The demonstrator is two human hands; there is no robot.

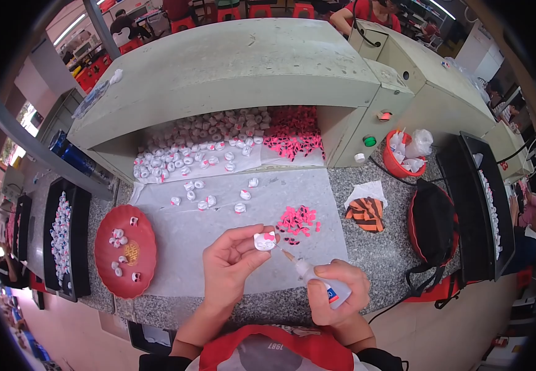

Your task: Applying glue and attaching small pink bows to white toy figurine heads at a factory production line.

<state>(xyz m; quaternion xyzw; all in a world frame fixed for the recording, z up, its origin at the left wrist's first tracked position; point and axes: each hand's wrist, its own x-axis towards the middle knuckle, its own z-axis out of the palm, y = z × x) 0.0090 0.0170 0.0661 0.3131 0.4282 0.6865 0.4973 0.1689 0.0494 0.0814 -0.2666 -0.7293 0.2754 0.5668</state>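
So at the far left of the frame there's a black tray [82,244] loaded with little white pieces, then a red plate [110,238] with a few more on it. Just left of lower center, the left hand [228,260] has thumb and fingers pinched on one white figure [262,242] with a pink patch, held up over the white paper [187,247]. The right hand [356,285], right of center, is wrapped around a squeeze bottle [340,290], its thin tip pointing at the figure's right side; can't tell if they're touching. Pink bits [297,219] sit in a pile just above that, then an orange-and-black striped cloth [365,214], and a black bag [433,222] farther right.
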